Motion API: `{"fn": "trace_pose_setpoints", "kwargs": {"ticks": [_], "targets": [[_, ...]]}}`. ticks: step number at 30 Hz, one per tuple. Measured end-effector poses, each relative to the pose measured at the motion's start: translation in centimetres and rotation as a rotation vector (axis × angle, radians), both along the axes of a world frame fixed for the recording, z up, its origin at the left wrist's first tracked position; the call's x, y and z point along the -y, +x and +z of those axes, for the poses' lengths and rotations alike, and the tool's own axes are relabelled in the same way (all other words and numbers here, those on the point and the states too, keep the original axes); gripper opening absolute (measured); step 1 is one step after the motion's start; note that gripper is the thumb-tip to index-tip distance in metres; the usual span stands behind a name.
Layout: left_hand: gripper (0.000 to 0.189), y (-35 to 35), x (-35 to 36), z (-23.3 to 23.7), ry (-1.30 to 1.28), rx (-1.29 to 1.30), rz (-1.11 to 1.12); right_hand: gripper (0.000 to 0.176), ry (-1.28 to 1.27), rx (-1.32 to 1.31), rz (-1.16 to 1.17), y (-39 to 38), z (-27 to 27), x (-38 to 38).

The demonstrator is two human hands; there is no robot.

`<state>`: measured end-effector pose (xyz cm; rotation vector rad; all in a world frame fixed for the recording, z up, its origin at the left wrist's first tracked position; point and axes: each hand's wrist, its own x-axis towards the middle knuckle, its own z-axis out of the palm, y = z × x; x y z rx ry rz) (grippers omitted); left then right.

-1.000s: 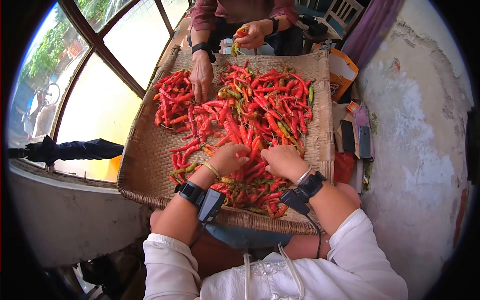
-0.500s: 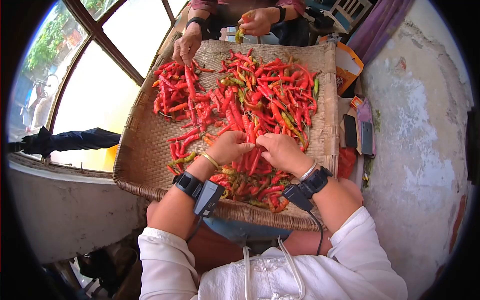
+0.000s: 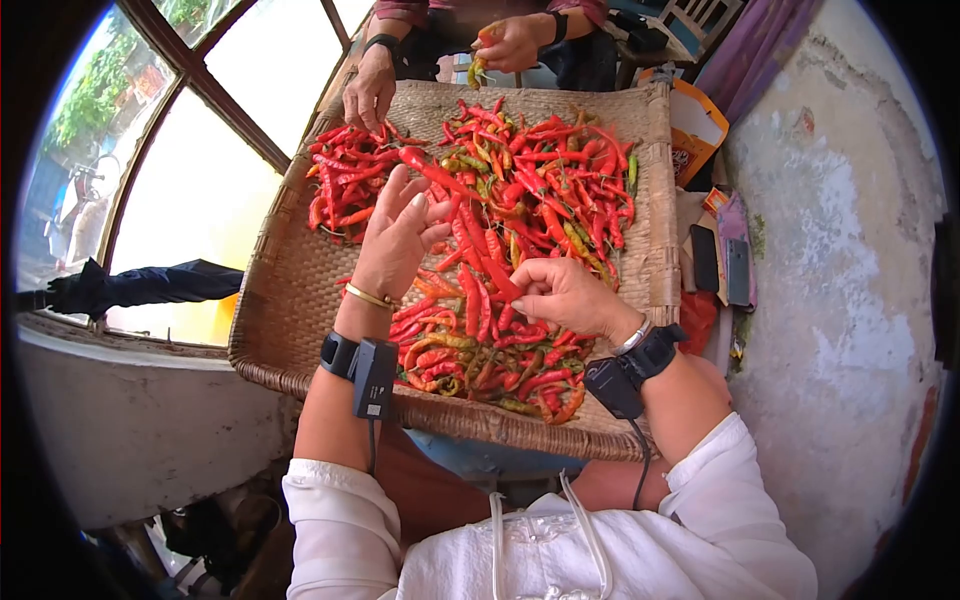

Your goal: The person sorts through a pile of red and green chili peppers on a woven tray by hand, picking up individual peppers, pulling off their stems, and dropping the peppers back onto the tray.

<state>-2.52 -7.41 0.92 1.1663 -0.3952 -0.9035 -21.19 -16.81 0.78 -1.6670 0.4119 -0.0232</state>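
Observation:
A large woven tray (image 3: 285, 290) holds many red chili peppers (image 3: 570, 190), with some green and yellowish ones among them. My left hand (image 3: 398, 228) is over the left-middle of the tray, fingers apart and raised; a red pepper (image 3: 435, 172) is just past its fingertips, seemingly not gripped. To its right, my right hand (image 3: 562, 295) has thumb and forefinger pinched on the end of a red pepper (image 3: 500, 278) above the near pile.
Across the tray, another person's hand (image 3: 370, 92) reaches over the far left edge; their other hand (image 3: 512, 45) holds peppers. Phones (image 3: 738, 272) and an orange box (image 3: 697, 125) are at the right. A dark umbrella (image 3: 150, 285) lies by the window.
My left hand has moved up and left, away from my right hand, and its fingers have opened. My right hand has stayed nearly in place. The other person's left-side hand has lifted slightly.

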Motion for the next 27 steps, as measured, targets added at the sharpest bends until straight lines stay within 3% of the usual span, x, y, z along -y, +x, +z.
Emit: {"fn": "trace_pose_setpoints", "kwargs": {"ticks": [1, 2, 5, 8, 14, 16, 18, 20, 23, 26, 27], "targets": [[0.031, -0.4, 0.4, 0.2, -0.153, -0.066, 0.241, 0.012, 0.146, -0.023, 0.01, 0.0, 0.0, -0.2], [0.031, -0.3, 0.1, -0.2, -0.151, -0.066, 0.241, 0.012, 0.148, -0.023, 0.009, 0.1, 0.0, -0.2], [0.036, -0.8, -1.2, -1.7, 0.205, 0.253, -0.345, 0.012, 0.177, -0.098, -0.039, 0.2, -0.2, -0.2], [0.035, -3.6, -1.7, -2.1, 0.268, 0.239, -0.693, 0.011, 0.203, -0.034, -0.141, 0.3, -1.0, -0.1], [0.026, -3.7, -1.9, -2.0, 0.267, 0.172, -0.681, 0.013, 0.454, 0.043, -0.21, 0.3, -2.1, 0.2], [0.02, -3.6, -2.0, -2.3, 0.221, 0.169, -0.794, 0.014, 0.506, 0.053, -0.194, 0.1, -2.4, 0.6], [0.015, -3.4, -1.9, -2.0, 0.261, 0.192, -0.815, 0.016, 0.553, 0.104, -0.31, 0.0, -2.6, 0.7], [0.016, -3.0, -1.9, -1.2, 0.464, 0.367, -0.854, 0.017, 0.599, 0.154, -0.419, 0.1, -2.6, 1.1], [0.016, -0.6, -1.7, -1.4, 0.406, 0.387, -0.683, 0.021, 0.508, 0.12, -0.564, -0.1, -2.3, 2.0], [0.019, -0.5, -0.5, -1.4, 0.104, 0.091, 0.031, 0.022, 0.498, 0.085, -0.521, -0.1, -2.3, 1.7], [0.019, -0.2, -0.5, -2.0, 0.105, 0.092, 0.031, 0.022, 0.5, 0.085, -0.521, 0.1, -2.2, 1.5]]}}
